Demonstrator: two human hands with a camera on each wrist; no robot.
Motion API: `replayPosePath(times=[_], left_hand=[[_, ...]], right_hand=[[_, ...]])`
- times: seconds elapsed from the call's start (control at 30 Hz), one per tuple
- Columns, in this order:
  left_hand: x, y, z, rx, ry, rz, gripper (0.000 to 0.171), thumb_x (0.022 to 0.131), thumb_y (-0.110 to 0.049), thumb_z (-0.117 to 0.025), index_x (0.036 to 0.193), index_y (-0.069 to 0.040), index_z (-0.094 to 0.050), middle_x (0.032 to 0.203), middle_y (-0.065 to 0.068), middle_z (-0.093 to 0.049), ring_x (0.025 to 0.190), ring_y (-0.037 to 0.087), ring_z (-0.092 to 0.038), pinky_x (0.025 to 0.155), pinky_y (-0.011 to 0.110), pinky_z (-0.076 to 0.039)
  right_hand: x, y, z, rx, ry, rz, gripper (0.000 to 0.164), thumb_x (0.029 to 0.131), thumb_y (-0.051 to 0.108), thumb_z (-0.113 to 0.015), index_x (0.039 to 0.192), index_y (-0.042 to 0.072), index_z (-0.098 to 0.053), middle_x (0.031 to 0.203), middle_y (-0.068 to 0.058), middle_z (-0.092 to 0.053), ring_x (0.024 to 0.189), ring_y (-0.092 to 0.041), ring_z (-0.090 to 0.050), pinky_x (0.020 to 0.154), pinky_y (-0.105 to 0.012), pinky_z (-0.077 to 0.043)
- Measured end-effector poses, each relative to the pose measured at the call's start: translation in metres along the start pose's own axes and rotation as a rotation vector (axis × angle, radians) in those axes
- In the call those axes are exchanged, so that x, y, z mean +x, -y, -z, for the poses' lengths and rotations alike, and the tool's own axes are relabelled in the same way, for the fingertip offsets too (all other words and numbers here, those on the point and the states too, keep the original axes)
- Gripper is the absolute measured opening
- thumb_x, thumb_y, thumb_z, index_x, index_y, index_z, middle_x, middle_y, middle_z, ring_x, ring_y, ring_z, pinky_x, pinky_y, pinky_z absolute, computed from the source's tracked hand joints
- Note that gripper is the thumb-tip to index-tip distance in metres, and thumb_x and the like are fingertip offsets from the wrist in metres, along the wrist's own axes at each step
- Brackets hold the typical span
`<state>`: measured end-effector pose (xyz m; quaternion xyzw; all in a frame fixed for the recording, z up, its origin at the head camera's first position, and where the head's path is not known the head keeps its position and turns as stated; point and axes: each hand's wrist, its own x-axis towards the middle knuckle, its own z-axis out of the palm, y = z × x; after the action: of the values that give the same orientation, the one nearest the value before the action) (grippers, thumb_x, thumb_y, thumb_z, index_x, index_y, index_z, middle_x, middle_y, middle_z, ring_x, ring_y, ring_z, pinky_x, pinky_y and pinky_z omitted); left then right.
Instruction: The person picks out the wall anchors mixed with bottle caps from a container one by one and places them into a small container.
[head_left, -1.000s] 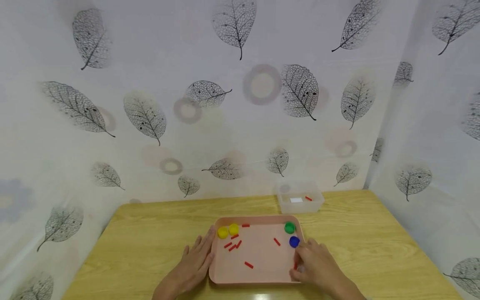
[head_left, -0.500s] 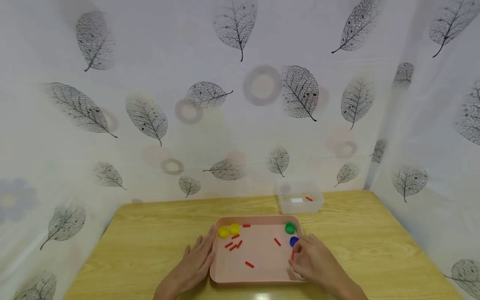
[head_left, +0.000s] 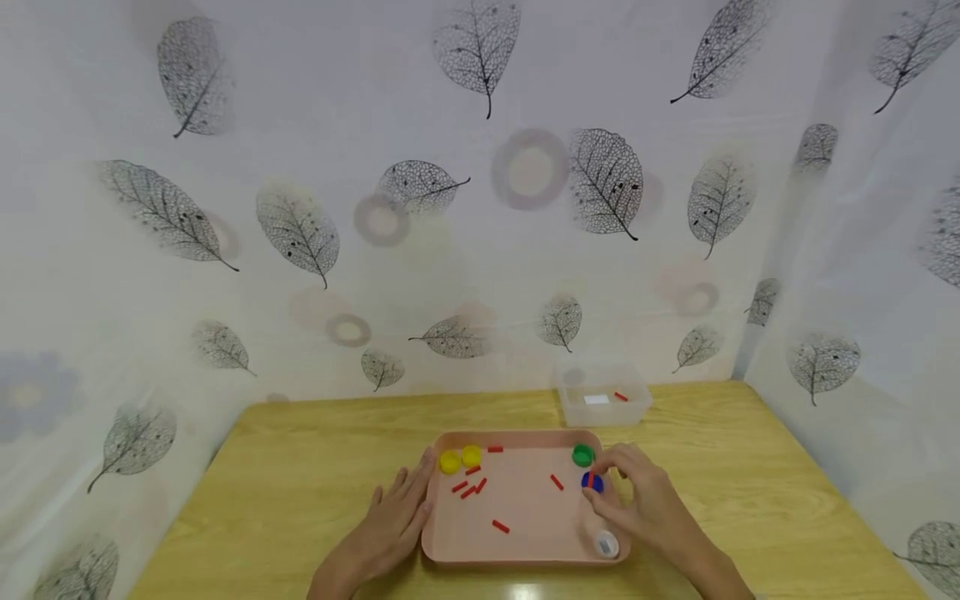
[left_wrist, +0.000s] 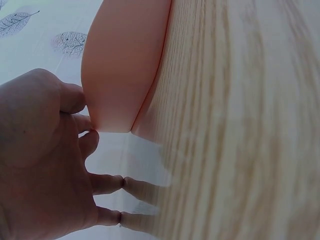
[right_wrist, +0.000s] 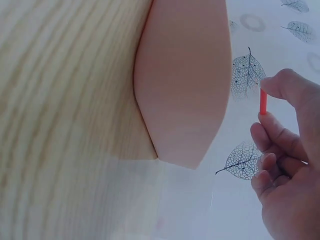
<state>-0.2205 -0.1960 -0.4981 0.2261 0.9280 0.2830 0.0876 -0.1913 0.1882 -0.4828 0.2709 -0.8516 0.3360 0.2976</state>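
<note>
My right hand (head_left: 651,504) pinches a short red stick (right_wrist: 263,101) end to end between thumb and index finger. In the head view the stick overlaps a round blue cap (head_left: 597,485) at the right side of a pink tray (head_left: 536,525). A green cap (head_left: 582,455) lies just behind the blue one, and a white cap (head_left: 606,544) is in the front right corner. My left hand (head_left: 390,521) rests against the tray's left side with straight fingers. Two yellow caps (head_left: 450,462) sit at the back left, near several loose red sticks (head_left: 468,492).
Behind the tray stands a clear plastic box (head_left: 603,414) with a white label and one red stick inside. The wooden table (head_left: 300,467) meets a leaf-patterned curtain (head_left: 450,275) at the back and both sides.
My right hand has lifted the red stick from the tray's front right and carried it back to the blue cap. This uncovers the white cap. My left hand has stayed at the tray.
</note>
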Motion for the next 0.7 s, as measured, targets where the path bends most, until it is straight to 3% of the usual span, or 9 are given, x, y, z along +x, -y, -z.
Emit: replayPosePath(times=[0.2, 0.7], left_hand=[[0.002, 0.001, 0.000, 0.000, 0.006, -0.003, 0.061, 0.113, -0.037, -0.033, 0.167, -0.021, -0.010, 0.172, 0.002, -0.014, 0.150, 0.052, -0.018, 0.108, 0.083, -0.006], [0.001, 0.002, -0.001, -0.002, 0.000, -0.015, 0.061, 0.113, -0.037, -0.032, 0.167, -0.019, -0.010, 0.172, 0.003, -0.014, 0.151, 0.052, -0.017, 0.108, 0.083, -0.006]], right_hand=[[0.006, -0.003, 0.005, 0.015, -0.001, -0.044, 0.036, 0.073, 0.005, -0.091, 0.098, 0.019, -0.068, 0.095, 0.009, -0.065, 0.088, -0.007, -0.055, 0.071, -0.020, -0.045], [0.038, -0.044, 0.016, -0.089, -0.109, 0.030, 0.035, 0.069, -0.001, -0.090, 0.093, 0.010, -0.067, 0.089, 0.008, -0.060, 0.076, -0.005, -0.046, 0.066, -0.016, -0.038]])
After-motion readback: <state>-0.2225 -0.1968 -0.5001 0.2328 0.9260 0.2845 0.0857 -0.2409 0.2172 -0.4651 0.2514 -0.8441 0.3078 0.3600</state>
